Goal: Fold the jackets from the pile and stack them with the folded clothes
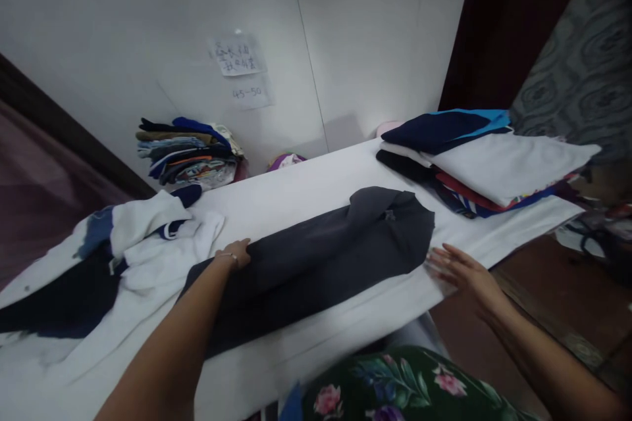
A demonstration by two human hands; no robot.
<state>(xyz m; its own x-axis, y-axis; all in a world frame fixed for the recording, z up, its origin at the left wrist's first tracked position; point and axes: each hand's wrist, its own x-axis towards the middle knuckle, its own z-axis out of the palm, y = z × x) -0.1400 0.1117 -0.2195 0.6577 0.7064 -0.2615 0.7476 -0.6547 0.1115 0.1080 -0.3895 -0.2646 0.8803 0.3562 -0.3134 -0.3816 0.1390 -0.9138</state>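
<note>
A dark grey garment lies folded lengthwise across the white table. My left hand rests on its left part, fingers curled down over the cloth. My right hand hovers at the garment's right end near the table's front edge, fingers stretched out and apart, holding nothing.
A heap of white, blue and dark navy clothes lies on the table's left. A folded stack with a white piece on top sits at the right end. Another folded pile stands by the wall under paper notes.
</note>
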